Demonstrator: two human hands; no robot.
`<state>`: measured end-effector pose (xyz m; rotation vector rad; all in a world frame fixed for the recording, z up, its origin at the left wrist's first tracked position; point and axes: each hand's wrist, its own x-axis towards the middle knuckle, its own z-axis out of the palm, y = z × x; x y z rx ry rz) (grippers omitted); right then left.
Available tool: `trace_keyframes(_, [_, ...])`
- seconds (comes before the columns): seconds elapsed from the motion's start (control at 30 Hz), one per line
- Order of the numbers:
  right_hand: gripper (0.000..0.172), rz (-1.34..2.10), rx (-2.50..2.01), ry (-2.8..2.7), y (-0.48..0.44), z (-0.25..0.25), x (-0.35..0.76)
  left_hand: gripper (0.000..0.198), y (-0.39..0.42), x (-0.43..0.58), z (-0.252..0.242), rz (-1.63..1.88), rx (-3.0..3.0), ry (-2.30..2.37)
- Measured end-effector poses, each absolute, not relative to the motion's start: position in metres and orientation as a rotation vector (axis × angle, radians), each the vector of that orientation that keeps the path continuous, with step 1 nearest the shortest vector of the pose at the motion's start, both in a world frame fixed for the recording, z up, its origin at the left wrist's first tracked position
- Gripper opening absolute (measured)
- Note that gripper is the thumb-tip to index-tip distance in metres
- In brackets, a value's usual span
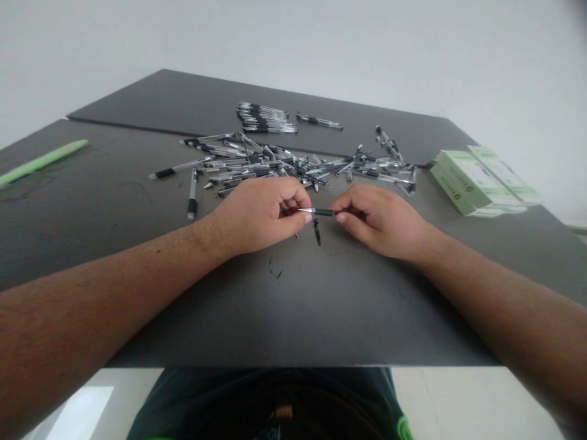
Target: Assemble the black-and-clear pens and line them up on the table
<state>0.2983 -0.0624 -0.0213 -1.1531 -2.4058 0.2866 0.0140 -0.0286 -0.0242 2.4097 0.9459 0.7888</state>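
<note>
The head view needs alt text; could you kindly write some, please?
A person's left hand and right hand hold a black-gripped pen between them over a dark table. Beyond lies a jumbled heap of pens, with green-and-white boxes at right.

Right hand (380, 220) is hiding one end of the pen (323, 212); left hand (259, 214) is covering most of something with a small tip (297, 236) poking out below, can't tell what. Pens in the pile (257, 168) are overlapping, hiding each other's ends. Green stick (50, 160) is running off the left edge, table (298, 305) off both sides. Box (477, 183) lettering is coming out too small to read; shirt print (283, 412) is blurring.
</note>
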Motion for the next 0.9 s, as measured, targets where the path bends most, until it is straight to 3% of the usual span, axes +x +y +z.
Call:
trace_keyframes(0.3, [0.004,0.308,-1.233,-2.348,-0.0632,-0.0187,0.2958,0.014,-0.0268,0.013,-0.0237,0.747,2.471,0.994])
trace_keyframes(0.47, [0.026,0.303,-1.144,-2.421,-0.0625,-0.0194,0.2974,0.014,-0.0269,0.0129,-0.0242,0.76,2.506,0.958])
trace_keyframes(0.63, [0.008,0.325,-1.173,-2.397,-0.0631,-0.0167,0.2975,0.017,-0.0267,0.0133,-0.0244,0.742,2.54,0.951])
trace_keyframes(0.8, [0.021,0.303,-1.122,-2.453,-0.0623,-0.0184,0.2981,0.018,-0.0268,0.0128,-0.024,0.741,2.55,0.956])
trace_keyframes(0.9, [0.014,0.315,-1.138,-2.418,-0.0624,-0.0191,0.2983,0.017,-0.0266,0.0128,-0.0238,0.75,2.564,0.938])
